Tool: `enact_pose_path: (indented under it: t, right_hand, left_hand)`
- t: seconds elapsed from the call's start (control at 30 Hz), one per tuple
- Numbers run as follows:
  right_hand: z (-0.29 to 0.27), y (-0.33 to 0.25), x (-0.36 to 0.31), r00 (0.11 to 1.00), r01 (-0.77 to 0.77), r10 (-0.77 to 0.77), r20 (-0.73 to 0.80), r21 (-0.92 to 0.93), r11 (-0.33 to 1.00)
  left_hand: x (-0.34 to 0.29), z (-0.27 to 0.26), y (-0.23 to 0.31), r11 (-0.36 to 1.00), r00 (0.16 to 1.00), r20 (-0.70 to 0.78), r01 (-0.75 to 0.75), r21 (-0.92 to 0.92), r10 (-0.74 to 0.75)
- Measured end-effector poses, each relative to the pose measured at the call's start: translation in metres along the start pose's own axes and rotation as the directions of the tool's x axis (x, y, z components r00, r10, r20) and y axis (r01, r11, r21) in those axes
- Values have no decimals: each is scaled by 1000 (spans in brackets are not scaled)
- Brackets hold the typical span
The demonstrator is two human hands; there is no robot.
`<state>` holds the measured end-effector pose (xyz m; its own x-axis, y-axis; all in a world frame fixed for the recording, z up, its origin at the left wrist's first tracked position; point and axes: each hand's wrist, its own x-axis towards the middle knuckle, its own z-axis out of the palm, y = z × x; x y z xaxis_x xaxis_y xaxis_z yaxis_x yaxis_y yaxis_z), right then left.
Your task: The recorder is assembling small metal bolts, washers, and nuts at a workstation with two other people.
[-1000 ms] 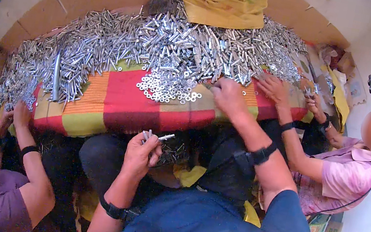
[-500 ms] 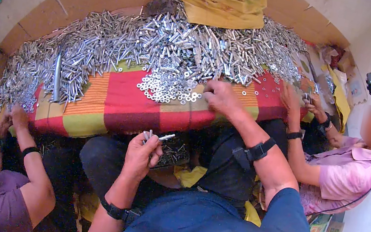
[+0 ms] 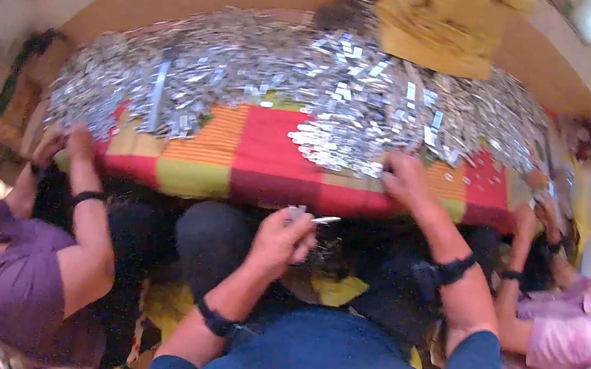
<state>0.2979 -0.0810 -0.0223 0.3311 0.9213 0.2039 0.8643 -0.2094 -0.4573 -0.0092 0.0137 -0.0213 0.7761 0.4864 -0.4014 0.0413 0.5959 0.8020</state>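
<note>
My left hand (image 3: 280, 243) is closed around a few slim steel bolts (image 3: 325, 220), whose shiny ends stick out past the fingers. It hovers over my lap, just short of the cloth's near edge. At the right edge of a small heap of flat steel washers (image 3: 319, 146) is my right hand (image 3: 405, 182), fingers curled in and down. Whether a washer is between its fingertips is hidden by the hand and by blur. The washers lie on a red, orange and green checked cloth (image 3: 275, 141). Behind them spreads a wide pile of loose steel bolts (image 3: 239, 56).
A yellow cloth sack (image 3: 441, 28) sits on the back of the pile. A person in purple (image 3: 35, 273) works at the left end, another in pink (image 3: 560, 342) at the right; both have their hands at the pile. A dark container of bolts (image 3: 330, 258) stands below the cloth's edge.
The whole view has swung left and blurred, so the scene sits further right. My right hand is a little closer to the washers. My left hand still holds the bolts.
</note>
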Motion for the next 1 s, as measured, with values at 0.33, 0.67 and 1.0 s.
enact_pose_path:
  t: [0.33,0.67,1.0]
  right_hand:
    - [-15,-97,-3,914,-406,339,224,525,748]
    - [0,-171,-30,918,-383,303,257,773,505]
    - [29,-152,-28,937,-318,282,206,836,446]
  left_hand:
    - [-4,-10,5,989,997,21,-67,-130,70]
    - [2,-7,-5,984,989,-31,-146,-98,144]
    - [12,-17,-19,976,978,-3,-207,-65,208]
